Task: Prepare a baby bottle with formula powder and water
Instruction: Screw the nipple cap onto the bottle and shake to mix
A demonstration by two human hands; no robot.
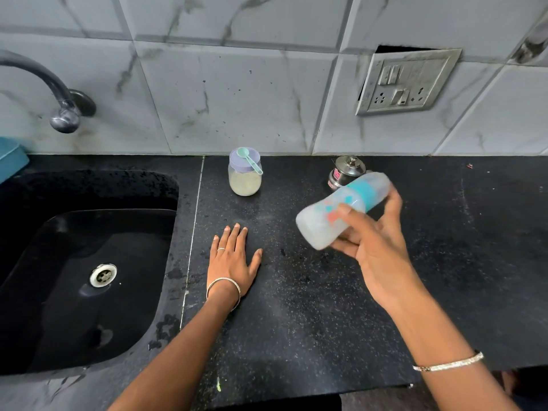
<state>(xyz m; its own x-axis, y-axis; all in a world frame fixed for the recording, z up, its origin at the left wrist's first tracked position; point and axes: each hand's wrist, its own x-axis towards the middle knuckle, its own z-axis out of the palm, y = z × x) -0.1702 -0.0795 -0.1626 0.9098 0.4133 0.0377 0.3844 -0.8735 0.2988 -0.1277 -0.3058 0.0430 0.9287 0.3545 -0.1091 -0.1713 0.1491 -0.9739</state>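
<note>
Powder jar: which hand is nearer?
Left. The left hand lies flat on the counter in front of the powder jar; the right hand grips the baby bottle farther right.

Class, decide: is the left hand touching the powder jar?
Apart. The head view shows a stretch of bare black counter between the left hand, resting flat, and the powder jar.
</note>
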